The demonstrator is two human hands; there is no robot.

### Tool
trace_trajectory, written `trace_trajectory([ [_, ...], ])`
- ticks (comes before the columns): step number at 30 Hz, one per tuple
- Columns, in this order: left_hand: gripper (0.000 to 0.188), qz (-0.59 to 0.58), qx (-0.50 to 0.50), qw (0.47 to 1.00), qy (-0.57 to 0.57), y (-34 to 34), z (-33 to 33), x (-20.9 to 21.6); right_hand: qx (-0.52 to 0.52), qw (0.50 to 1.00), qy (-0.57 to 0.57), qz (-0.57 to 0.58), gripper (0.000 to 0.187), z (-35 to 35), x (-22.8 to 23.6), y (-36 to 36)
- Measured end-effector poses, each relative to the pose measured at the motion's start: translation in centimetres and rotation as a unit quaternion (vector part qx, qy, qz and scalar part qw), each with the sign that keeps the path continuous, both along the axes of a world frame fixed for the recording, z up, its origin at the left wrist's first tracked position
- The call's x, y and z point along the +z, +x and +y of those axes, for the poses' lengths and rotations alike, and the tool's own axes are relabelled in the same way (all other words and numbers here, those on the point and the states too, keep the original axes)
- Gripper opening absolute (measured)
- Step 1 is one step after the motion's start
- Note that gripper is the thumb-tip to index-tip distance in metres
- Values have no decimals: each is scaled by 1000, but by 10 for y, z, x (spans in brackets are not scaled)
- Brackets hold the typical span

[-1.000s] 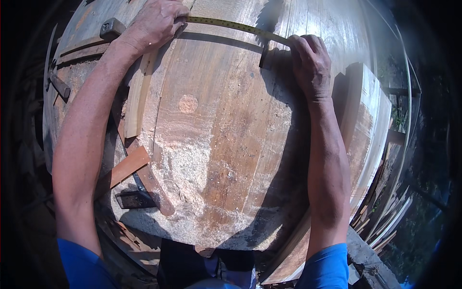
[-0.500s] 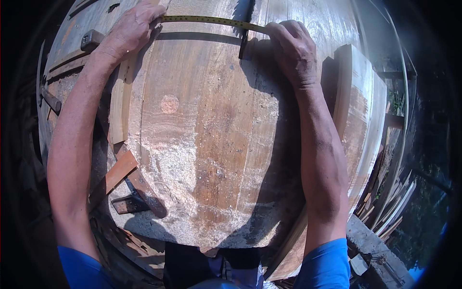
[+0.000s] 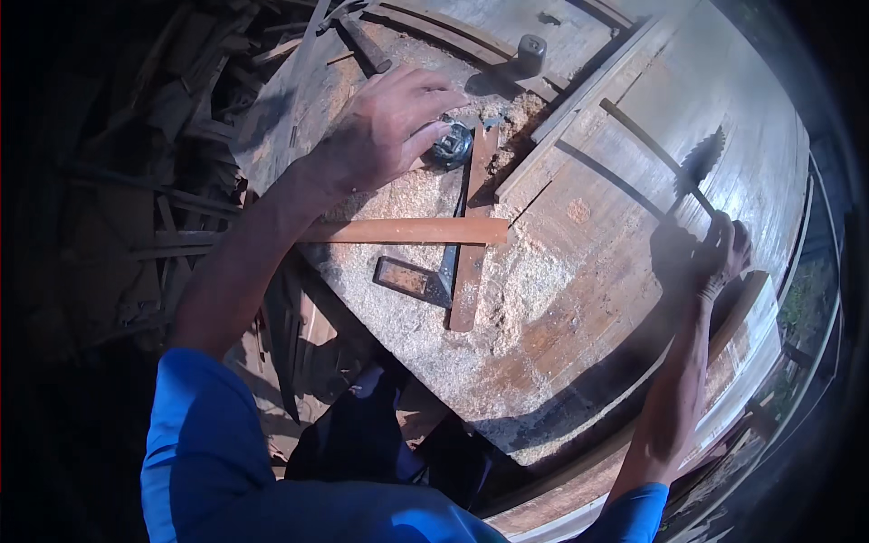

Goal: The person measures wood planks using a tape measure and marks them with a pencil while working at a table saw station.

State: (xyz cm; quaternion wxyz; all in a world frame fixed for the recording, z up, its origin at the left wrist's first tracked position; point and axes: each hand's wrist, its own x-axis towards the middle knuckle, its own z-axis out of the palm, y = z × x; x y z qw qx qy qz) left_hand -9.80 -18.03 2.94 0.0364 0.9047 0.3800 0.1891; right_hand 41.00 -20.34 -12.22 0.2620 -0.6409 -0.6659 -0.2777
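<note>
Right hand (image 3: 727, 251) gripped the end of a narrow strip (image 3: 644, 139) above the planked benchtop (image 3: 593, 303); left hand (image 3: 391, 128), fingers parted, apparently reached to a dark rounded object (image 3: 454, 150) there, contact unclear, any grasp likely requiring thumb-and-finger closure.

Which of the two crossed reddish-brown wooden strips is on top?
The crosswise strip, running left to right; it covers the middle of the lower strip, which runs up and down the picture.

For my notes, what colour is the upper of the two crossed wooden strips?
Orange-brown; the upper wooden strip shows best in the head view.
</note>
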Motion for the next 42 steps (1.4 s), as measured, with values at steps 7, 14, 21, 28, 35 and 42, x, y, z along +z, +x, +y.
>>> trace_trajectory([
  [7, 80, -6, 587, 778, -225, -194, -255, -6, 120, 967, -89, 208, 11, -52, 87, -232],
  [14, 104, -71, 629, 672, -384, -180, -338, -83, 114, 933, -197, 278, 16, 29, 49, -379],
  [21, 81, -82, 592, 766, -238, -261, -377, -118, 347, 864, -357, 76, 59, -63, 110, -430],
  [28, 66, -72, 594, 769, -226, -384, -348, -68, 441, 781, -434, -81, 54, -108, 72, -459],
  [35, 67, -26, 581, 765, -279, -464, -297, -27, 504, 719, -478, -19, 43, -100, 116, -473],
  [42, 61, -56, 545, 815, -190, -558, -265, -20, 430, 775, -463, 24, 33, -99, 177, -467],
])
